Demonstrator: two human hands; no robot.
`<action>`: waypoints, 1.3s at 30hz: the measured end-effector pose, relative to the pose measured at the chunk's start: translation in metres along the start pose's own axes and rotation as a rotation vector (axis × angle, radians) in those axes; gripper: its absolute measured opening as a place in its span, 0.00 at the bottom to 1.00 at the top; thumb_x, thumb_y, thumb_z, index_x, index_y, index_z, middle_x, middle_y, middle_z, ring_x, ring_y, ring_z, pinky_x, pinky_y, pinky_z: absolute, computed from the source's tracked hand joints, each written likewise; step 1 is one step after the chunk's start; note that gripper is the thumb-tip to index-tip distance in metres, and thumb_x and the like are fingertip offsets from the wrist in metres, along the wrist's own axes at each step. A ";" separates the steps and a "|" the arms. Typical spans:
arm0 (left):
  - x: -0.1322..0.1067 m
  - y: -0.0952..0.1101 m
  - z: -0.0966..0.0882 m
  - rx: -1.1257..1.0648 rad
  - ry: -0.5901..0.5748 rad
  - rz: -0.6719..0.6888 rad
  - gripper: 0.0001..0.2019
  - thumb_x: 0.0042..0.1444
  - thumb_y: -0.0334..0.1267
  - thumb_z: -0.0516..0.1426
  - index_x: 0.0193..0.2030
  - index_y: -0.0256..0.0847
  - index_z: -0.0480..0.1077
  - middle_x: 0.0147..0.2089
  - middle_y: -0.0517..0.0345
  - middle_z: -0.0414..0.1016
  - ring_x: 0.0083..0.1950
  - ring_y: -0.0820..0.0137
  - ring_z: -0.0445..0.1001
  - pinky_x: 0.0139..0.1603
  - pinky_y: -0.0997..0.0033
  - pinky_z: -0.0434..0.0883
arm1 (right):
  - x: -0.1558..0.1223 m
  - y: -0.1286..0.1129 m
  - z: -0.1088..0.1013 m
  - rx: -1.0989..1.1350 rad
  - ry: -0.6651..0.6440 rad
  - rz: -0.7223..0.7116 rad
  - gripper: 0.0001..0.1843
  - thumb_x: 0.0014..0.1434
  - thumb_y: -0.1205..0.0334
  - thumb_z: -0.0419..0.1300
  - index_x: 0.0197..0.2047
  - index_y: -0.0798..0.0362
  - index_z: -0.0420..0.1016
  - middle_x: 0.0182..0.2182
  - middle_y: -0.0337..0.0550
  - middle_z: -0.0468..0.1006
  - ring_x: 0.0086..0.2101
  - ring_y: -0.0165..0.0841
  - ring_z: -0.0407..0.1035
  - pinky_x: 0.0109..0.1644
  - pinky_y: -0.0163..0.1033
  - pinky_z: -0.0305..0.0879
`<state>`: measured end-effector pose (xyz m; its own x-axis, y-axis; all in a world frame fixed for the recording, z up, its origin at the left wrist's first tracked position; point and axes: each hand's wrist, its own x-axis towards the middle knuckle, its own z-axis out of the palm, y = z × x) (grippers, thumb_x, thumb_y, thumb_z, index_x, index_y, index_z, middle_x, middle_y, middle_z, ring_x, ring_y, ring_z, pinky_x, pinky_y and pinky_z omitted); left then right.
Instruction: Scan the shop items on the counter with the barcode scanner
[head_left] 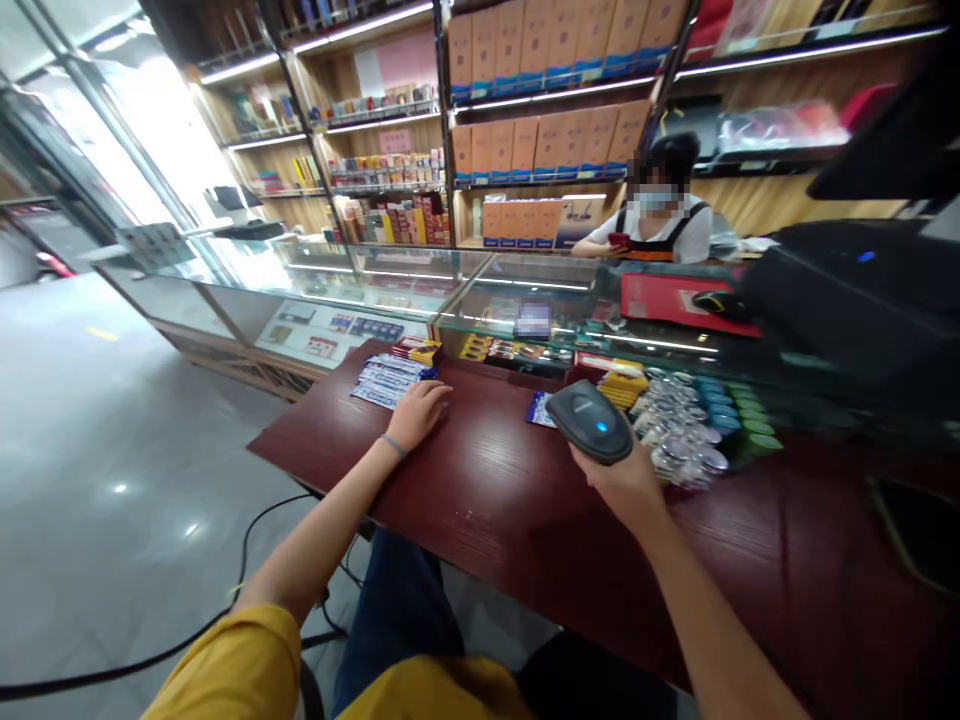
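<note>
My right hand is closed round a dark grey handheld barcode scanner with a blue light on top, held above the dark red wooden counter. Just beyond the scanner's nose lies a small blue packet. My left hand rests palm down on the counter, fingers loosely curled, its tips next to a row of blue and white packets. A band circles that wrist.
Round shiny wrapped items and green-lidded tins crowd the counter at the right. Glass display cases run behind. A person in a mask sits beyond them holding a phone. A black monitor stands at right. Cables trail on the floor.
</note>
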<state>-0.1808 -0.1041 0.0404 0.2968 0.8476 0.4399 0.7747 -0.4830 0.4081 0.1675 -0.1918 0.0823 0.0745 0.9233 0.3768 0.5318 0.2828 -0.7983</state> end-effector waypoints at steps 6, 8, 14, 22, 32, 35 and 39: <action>-0.042 -0.064 -0.045 0.211 0.009 -0.080 0.16 0.65 0.36 0.53 0.58 0.43 0.72 0.58 0.45 0.71 0.60 0.56 0.69 0.65 0.52 0.66 | -0.013 -0.010 0.028 -0.204 -0.163 -0.068 0.24 0.55 0.53 0.62 0.54 0.47 0.68 0.33 0.43 0.83 0.36 0.47 0.81 0.34 0.41 0.70; -0.051 -0.077 -0.051 0.244 0.013 -0.118 0.16 0.65 0.36 0.53 0.57 0.42 0.73 0.58 0.44 0.72 0.59 0.55 0.70 0.65 0.51 0.67 | -0.016 -0.010 0.035 -0.265 -0.213 -0.161 0.24 0.56 0.54 0.61 0.55 0.48 0.68 0.33 0.43 0.83 0.33 0.47 0.81 0.33 0.42 0.70; -0.059 -0.092 -0.046 0.236 0.053 -0.227 0.16 0.65 0.37 0.52 0.56 0.42 0.74 0.57 0.45 0.73 0.59 0.57 0.71 0.66 0.52 0.66 | -0.024 -0.009 0.049 -0.389 -0.212 -0.258 0.25 0.53 0.56 0.64 0.55 0.45 0.69 0.29 0.39 0.82 0.28 0.44 0.79 0.29 0.39 0.66; -0.059 -0.087 -0.054 0.170 -0.031 -0.145 0.14 0.66 0.46 0.55 0.49 0.45 0.78 0.49 0.48 0.78 0.54 0.57 0.73 0.63 0.54 0.66 | -0.026 -0.003 0.050 -0.412 -0.229 -0.286 0.26 0.54 0.57 0.63 0.56 0.45 0.67 0.30 0.39 0.82 0.29 0.45 0.80 0.29 0.39 0.66; -0.046 -0.041 -0.045 -0.021 0.036 -0.289 0.11 0.66 0.48 0.55 0.41 0.47 0.75 0.35 0.55 0.78 0.38 0.64 0.77 0.46 0.68 0.69 | -0.024 -0.008 0.041 -0.338 -0.219 -0.255 0.28 0.54 0.58 0.63 0.59 0.46 0.67 0.33 0.41 0.84 0.32 0.46 0.81 0.32 0.41 0.70; -0.026 -0.020 -0.035 -0.283 0.188 -0.363 0.13 0.68 0.49 0.51 0.43 0.45 0.73 0.31 0.58 0.77 0.31 0.68 0.75 0.40 0.71 0.70 | -0.023 -0.010 0.036 -0.303 -0.206 -0.239 0.28 0.55 0.58 0.62 0.59 0.47 0.66 0.35 0.43 0.84 0.34 0.46 0.81 0.35 0.41 0.71; 0.016 0.014 -0.012 -0.818 0.153 -0.499 0.18 0.64 0.56 0.56 0.43 0.41 0.70 0.30 0.60 0.77 0.25 0.72 0.74 0.29 0.74 0.70 | -0.022 -0.012 0.032 -0.218 -0.177 -0.210 0.23 0.58 0.55 0.60 0.57 0.49 0.66 0.36 0.43 0.84 0.36 0.45 0.81 0.36 0.40 0.71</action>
<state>-0.1719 -0.1000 0.0623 -0.0816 0.9866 0.1410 0.1469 -0.1280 0.9808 0.1325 -0.2069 0.0686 -0.1930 0.8871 0.4193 0.6892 0.4267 -0.5856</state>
